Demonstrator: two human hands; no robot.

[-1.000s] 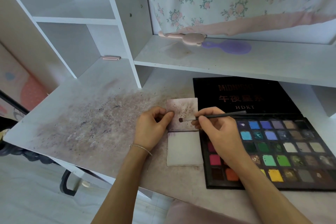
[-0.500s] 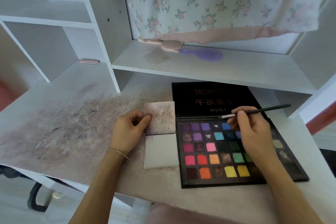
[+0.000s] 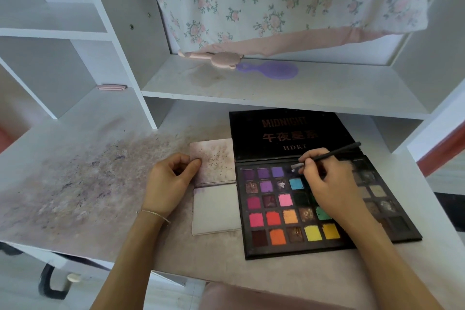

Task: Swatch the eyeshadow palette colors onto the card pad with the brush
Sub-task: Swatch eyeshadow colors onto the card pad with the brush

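My right hand pinches the brush, tip on the eyeshadow palette's top row; left hand pinches the card pad beside the palette; my right hand hides several pans

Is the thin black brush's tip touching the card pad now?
No, the thin black brush has its tip over the black eyeshadow palette, away from the card pad.

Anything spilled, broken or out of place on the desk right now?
Yes. Purple-brown powder smears cover the white desk top left of the speckled square card pad. In the black eyeshadow palette, several pans look broken up, like the cracked one beside the blue pan.
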